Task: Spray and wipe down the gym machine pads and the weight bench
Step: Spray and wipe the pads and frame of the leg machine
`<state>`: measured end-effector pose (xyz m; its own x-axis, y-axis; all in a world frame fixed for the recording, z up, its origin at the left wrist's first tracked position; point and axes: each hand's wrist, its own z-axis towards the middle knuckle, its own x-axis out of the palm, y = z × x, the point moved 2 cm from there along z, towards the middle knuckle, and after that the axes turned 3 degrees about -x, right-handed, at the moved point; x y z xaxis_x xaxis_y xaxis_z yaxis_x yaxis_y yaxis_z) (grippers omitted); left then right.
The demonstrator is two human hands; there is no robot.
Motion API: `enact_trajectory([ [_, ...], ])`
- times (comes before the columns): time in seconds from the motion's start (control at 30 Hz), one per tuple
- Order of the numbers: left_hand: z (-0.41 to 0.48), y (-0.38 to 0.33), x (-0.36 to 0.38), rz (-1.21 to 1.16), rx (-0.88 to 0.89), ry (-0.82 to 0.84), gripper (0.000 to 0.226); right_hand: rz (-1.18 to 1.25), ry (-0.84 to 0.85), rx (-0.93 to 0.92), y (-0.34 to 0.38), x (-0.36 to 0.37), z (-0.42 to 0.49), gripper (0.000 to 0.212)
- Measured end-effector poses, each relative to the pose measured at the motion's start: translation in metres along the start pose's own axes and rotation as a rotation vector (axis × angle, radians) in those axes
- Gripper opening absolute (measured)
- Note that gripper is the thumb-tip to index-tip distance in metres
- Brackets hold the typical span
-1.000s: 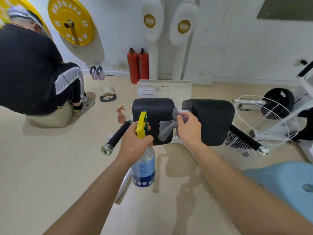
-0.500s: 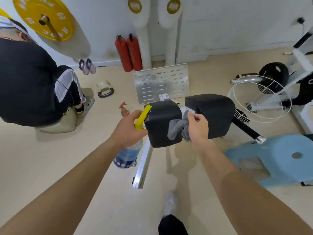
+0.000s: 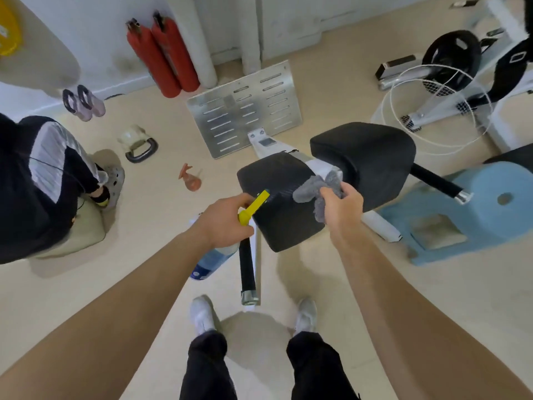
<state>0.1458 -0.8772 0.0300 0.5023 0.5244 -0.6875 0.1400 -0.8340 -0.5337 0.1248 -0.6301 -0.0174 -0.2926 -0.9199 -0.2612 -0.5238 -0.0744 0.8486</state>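
Two black machine pads sit side by side on a white frame: the left pad (image 3: pixel 279 206) close to me and the right pad (image 3: pixel 366 157) beyond it. My left hand (image 3: pixel 222 220) grips a spray bottle (image 3: pixel 213 259) with a yellow trigger, its nozzle against the left pad's near left edge. My right hand (image 3: pixel 341 204) holds a grey cloth (image 3: pixel 314 192) bunched on the top right part of the left pad, next to the gap between the pads.
A black handle bar (image 3: pixel 247 269) juts toward my feet. A light blue stool (image 3: pixel 476 215) stands right of the pads. A person in black (image 3: pixel 31 180) crouches at left. On the floor lie a small orange spray bottle (image 3: pixel 190 180), a kettlebell (image 3: pixel 138 142) and a metal footplate (image 3: pixel 245 111); two red extinguishers (image 3: pixel 161 53) lean on the wall.
My view has tilted downward and my feet have come into sight. Both hands have stayed at the left pad; the cloth has shifted from the pad's side to its top.
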Motion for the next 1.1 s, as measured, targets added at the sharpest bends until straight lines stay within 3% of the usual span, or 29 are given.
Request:
enact_trajectory([
  [0.17,0.024,0.028,-0.015,0.065,0.092,0.128,0.035,0.035,-0.208,0.017,-0.007,0.025,-0.026,0.015],
  [0.23,0.031,0.034,-0.02,0.112,0.113,0.176,0.031,0.026,-0.298,-0.016,-0.007,0.036,-0.034,0.027],
  [0.4,0.04,0.048,-0.028,0.144,0.184,0.257,0.023,-0.174,-0.467,-0.232,0.004,0.061,-0.044,0.039],
  [0.53,0.05,0.065,-0.038,0.017,0.203,0.274,0.025,-0.59,-0.204,-0.42,0.002,0.087,-0.011,0.045],
  [0.6,0.056,0.069,-0.047,-0.06,0.21,0.244,0.037,-0.787,-0.08,-0.464,-0.014,0.11,-0.006,0.044],
  [0.67,0.06,0.071,-0.058,-0.146,0.204,0.217,0.046,-0.87,-0.072,-0.608,-0.029,0.137,-0.025,0.04],
  [0.77,0.063,0.077,-0.067,-0.224,0.156,0.171,0.033,-0.959,0.079,-0.864,-0.055,0.16,-0.057,0.044],
  [0.87,0.064,0.082,-0.067,-0.187,0.162,0.162,0.037,-1.068,0.157,-1.038,-0.051,0.152,-0.042,0.045],
  [0.97,0.06,0.088,-0.063,-0.176,0.147,0.165,0.037,-1.077,0.13,-0.924,-0.036,0.145,-0.014,0.036],
  [1.1,0.055,0.093,-0.055,-0.188,0.138,0.168,0.037,-0.831,-0.225,-0.504,-0.012,0.1,0.026,0.035],
])
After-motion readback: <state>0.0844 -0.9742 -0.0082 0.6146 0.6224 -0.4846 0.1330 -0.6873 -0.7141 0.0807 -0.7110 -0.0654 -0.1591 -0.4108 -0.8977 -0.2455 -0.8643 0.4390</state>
